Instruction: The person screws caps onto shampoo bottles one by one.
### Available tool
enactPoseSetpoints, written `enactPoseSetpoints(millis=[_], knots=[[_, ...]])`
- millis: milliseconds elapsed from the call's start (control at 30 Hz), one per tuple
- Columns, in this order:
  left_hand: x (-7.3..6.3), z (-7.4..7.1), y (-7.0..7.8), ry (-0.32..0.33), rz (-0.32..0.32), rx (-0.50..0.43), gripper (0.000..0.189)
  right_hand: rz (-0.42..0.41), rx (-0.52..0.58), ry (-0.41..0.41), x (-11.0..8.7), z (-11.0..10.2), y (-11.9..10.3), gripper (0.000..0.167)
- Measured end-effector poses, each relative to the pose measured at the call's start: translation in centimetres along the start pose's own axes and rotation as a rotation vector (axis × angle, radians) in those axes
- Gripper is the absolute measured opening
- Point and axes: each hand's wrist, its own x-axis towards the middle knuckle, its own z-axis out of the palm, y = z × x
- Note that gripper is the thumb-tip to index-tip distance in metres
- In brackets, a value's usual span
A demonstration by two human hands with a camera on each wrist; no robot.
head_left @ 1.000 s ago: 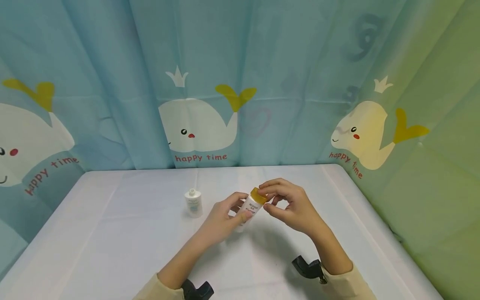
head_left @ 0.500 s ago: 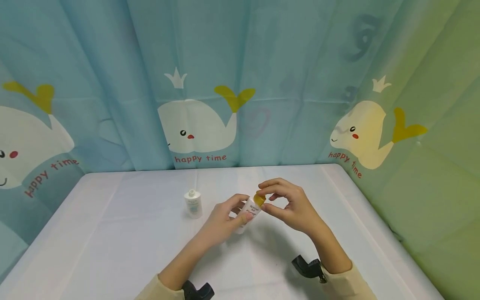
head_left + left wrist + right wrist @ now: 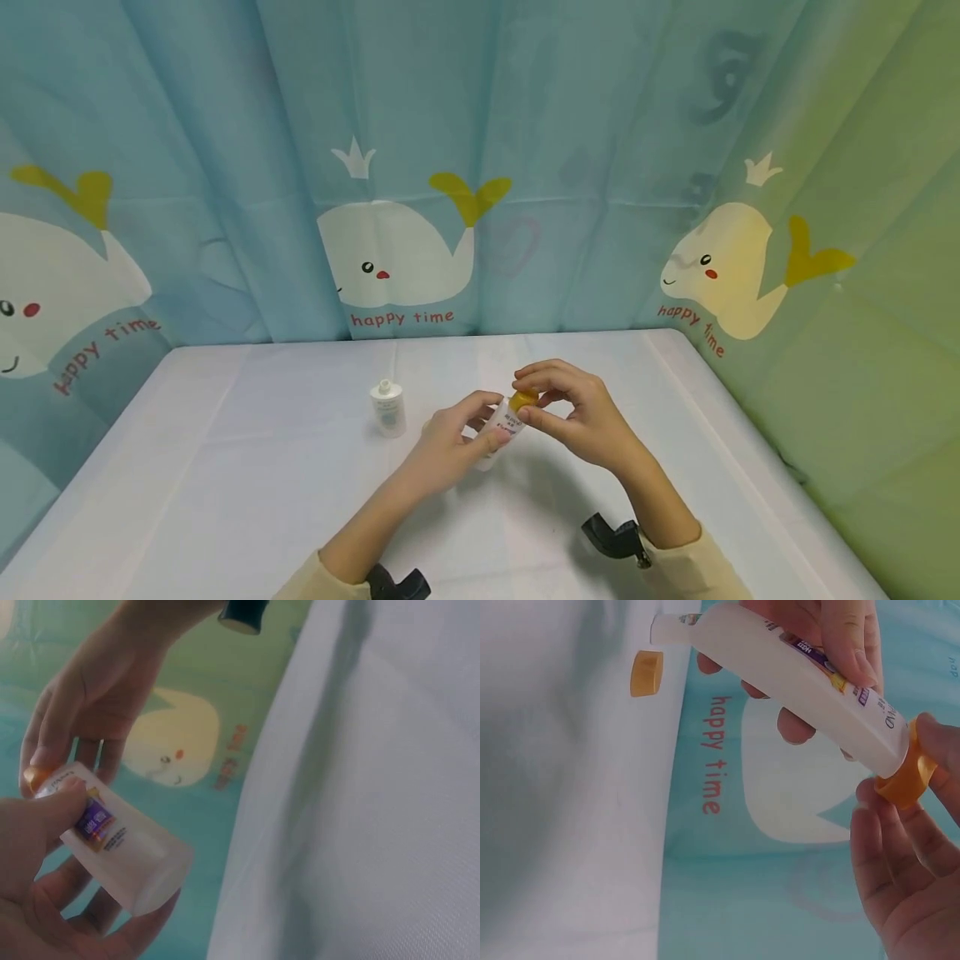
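Note:
My left hand (image 3: 442, 450) grips a white plastic bottle (image 3: 508, 421) with a printed label, holding it tilted above the table. The thumb lies across the label side in the left wrist view, where the bottle's base (image 3: 161, 881) shows. At the bottle's upper end, my right hand (image 3: 577, 417) pinches a golden-yellow cap (image 3: 907, 776) between thumb and fingers. In the right wrist view the cap sits against the bottle's end; whether it is fully seated I cannot tell. A second white bottle (image 3: 388, 410) stands upright and uncapped, left of my hands.
Another golden cap (image 3: 646, 673) lies on the white table (image 3: 225, 500), seen in the right wrist view near part of the standing bottle. A blue-green curtain (image 3: 570, 167) with printed whales hangs behind the table and along its sides.
The cap has turned in my right fingers and shows at a different angle. The held bottle has shifted slightly downward with my left hand. The standing bottle has stayed put.

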Motion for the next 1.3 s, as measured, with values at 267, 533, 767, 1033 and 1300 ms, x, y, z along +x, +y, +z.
enactPoseSetpoints(millis=[267,533,767,1033,1300], knots=[[-0.05,-0.20,-0.04,0.009,-0.005,-0.009,0.038,0.012,0.008,-0.020,-0.03,-0.02,-0.14,0.032],[0.03,-0.43,-0.11,0.018,-0.014,-0.023,0.037,-0.015,-0.004,-0.024,0.02,-0.11,-0.11,0.032],[0.02,-0.44,-0.25,0.016,-0.022,-0.018,0.038,-0.047,0.019,-0.036,-0.05,-0.15,-0.07,0.035],[0.03,-0.28,-0.58,-0.002,-0.019,-0.013,0.040,-0.048,-0.002,-0.047,-0.17,-0.22,0.03,0.032],[-0.03,-0.09,-0.33,-0.075,0.030,0.027,0.039,-0.041,-0.011,-0.089,-0.10,-0.17,-0.33,0.032]])
